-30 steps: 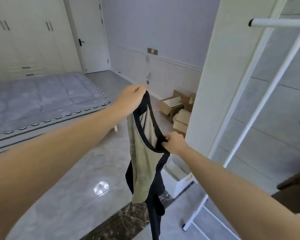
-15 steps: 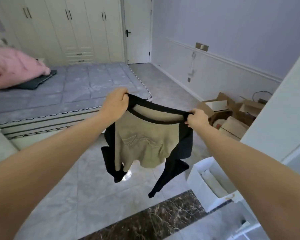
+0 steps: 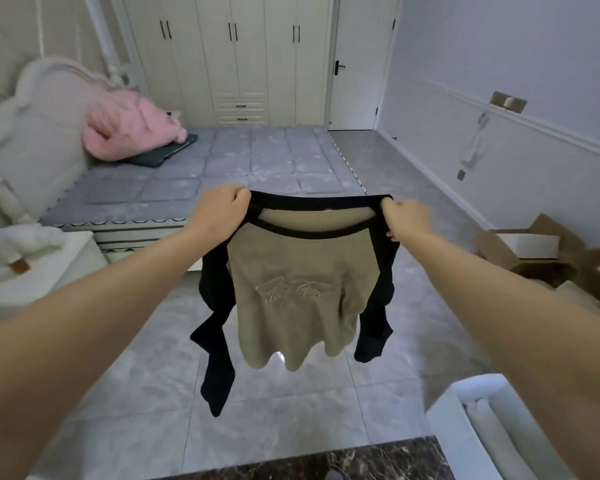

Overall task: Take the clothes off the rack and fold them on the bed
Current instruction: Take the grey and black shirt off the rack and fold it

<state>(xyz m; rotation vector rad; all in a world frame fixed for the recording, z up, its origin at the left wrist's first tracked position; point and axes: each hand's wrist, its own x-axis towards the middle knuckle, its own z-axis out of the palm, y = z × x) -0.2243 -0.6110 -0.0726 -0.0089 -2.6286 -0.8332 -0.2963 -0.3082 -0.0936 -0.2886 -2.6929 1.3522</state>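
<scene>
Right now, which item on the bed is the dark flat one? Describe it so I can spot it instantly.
Start at the grey quilted bed and go to its head end by the cream headboard. There a pink fluffy bundle lies partly on the dark flat item. It is thin, dark and rectangular, unlike the puffy pink bundle.

Soft, even daylight; glare spot on the floor tiles [image 3: 280,356]; wide-angle bending, slightly blurred edges.

The shirt [image 3: 302,289] hides the floor behind it, and its embossed chest lettering is too faint to read. The white box [image 3: 482,427] and cardboard boxes [image 3: 534,251] are cut off at the right edge.
</scene>
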